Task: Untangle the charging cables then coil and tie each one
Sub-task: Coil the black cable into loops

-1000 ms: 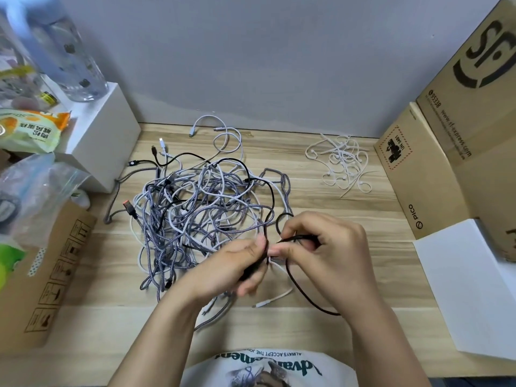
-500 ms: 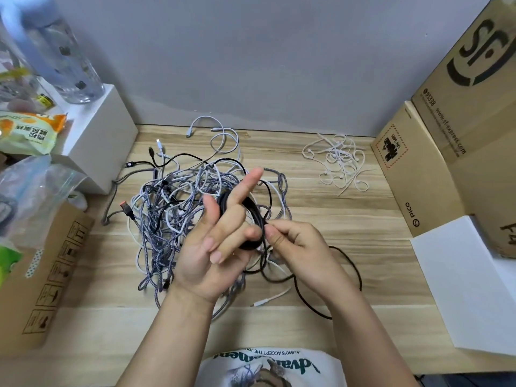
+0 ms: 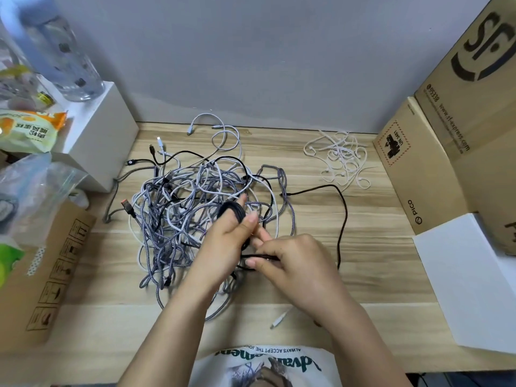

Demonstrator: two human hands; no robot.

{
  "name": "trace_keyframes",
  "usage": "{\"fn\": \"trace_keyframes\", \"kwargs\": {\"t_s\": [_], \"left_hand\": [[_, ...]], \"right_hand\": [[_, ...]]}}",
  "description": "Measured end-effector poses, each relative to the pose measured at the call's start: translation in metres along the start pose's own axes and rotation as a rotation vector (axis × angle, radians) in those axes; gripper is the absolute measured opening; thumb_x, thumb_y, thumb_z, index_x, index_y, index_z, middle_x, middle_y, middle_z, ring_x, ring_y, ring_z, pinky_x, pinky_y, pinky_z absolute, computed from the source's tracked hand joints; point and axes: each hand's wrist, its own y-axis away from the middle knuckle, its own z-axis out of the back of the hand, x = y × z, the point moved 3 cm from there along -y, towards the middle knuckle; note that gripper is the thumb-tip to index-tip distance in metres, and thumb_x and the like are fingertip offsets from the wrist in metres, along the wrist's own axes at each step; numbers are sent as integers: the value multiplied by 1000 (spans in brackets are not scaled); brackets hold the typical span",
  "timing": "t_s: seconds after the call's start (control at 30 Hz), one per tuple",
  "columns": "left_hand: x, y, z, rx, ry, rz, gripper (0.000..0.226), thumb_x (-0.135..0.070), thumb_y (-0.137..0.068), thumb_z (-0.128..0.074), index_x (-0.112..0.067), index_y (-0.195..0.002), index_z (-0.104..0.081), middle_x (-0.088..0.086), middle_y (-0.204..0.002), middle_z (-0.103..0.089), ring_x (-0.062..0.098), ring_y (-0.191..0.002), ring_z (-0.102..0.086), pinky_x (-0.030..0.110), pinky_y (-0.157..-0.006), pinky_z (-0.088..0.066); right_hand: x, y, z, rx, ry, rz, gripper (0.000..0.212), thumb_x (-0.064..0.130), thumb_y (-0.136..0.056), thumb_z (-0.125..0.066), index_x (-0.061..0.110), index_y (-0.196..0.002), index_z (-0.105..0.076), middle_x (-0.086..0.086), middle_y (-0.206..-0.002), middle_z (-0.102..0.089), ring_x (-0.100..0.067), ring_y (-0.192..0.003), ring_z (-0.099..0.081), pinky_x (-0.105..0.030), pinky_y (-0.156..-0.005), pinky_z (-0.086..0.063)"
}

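A big tangle of grey braided, white and black charging cables (image 3: 192, 216) lies on the wooden table (image 3: 349, 280). My left hand (image 3: 223, 244) is raised above it with a black cable's coil (image 3: 233, 212) wound round its fingers, thumb against the coil. My right hand (image 3: 290, 263) pinches the same black cable (image 3: 342, 219) just right of the coil. Its free length arcs right and back, its plug end lying near the tangle's right edge. A heap of white cable ties (image 3: 342, 159) lies at the back right.
A white box (image 3: 97, 141) with a clear bottle (image 3: 64, 57) and snack packets stands at the left, with a cardboard box (image 3: 42, 277) and plastic bags below. Large cardboard boxes (image 3: 446, 152) and a white sheet (image 3: 469, 277) fill the right. A white plug (image 3: 279, 321) lies near the front.
The coil on my left hand has gained more turns. My right hand has dropped lower along the black cable, and the cable's free loop has swung out to the right.
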Motion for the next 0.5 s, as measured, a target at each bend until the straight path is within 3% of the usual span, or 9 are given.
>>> {"fn": "trace_keyframes", "kwargs": {"t_s": [0.1, 0.17, 0.23, 0.3, 0.37, 0.4, 0.5], "left_hand": [[5, 0, -1, 36, -109, 73, 29, -18, -96, -48, -19, -125, -47, -8, -52, -59, 6, -51, -54, 19, -59, -46], [3, 3, -1, 46, -137, 91, 20, -18, -97, -45, -20, -115, -53, -4, -46, -55, 11, -45, -51, 26, -54, -42], [-2, 8, 0, 56, -132, 125, 13, -20, -98, -43, -17, -103, -55, 0, -40, -50, 15, -35, -44, 24, -45, -37], [-4, 12, -2, 140, -125, 191, 28, -26, -97, -41, -11, -82, -60, 1, -35, -43, 11, -31, -36, 18, -38, -32], [-10, 18, -8, 316, -75, 244, 49, -39, -92, -36, -16, -53, -58, -2, -31, -35, 8, -30, -30, 17, -39, -36], [-10, 21, -9, 405, -6, 272, 54, -43, -89, -34, -17, -50, -60, -4, -30, -33, 7, -29, -27, 18, -40, -40], [-12, 26, -8, 698, 378, 371, 60, -56, -90, -37, -8, -77, -71, -8, -31, -31, 4, -27, -23, 19, -42, -45]], "right_hand": [[-1, 2, 5, -111, 4, 43, 30, 56, -70, -58, 31, -80, -69, 11, -64, -63, -12, -63, -60, -25, -52, -39], [-1, 4, 9, -222, 41, 53, 33, 61, -67, -57, 29, -69, -66, 11, -57, -58, -10, -53, -55, -23, -46, -36], [-6, 3, 14, -314, 80, 23, 42, 66, -66, -52, 26, -61, -62, 10, -54, -56, -11, -50, -54, -23, -43, -35], [-10, 2, 19, -370, 54, -6, 46, 70, -62, -52, 25, -63, -62, 14, -51, -49, -8, -49, -49, -23, -44, -33], [-12, 0, 19, -349, -75, -41, 45, 71, -58, -55, 31, -78, -63, 18, -51, -46, -7, -52, -46, -26, -48, -35], [-13, 0, 17, -319, -165, -58, 44, 70, -56, -57, 35, -82, -62, 19, -54, -49, -6, -53, -45, -28, -50, -36], [-15, -2, 14, -277, -489, -51, 24, 59, -59, -63, 35, -65, -63, 15, -57, -55, -5, -51, -45, -29, -52, -37]]}}
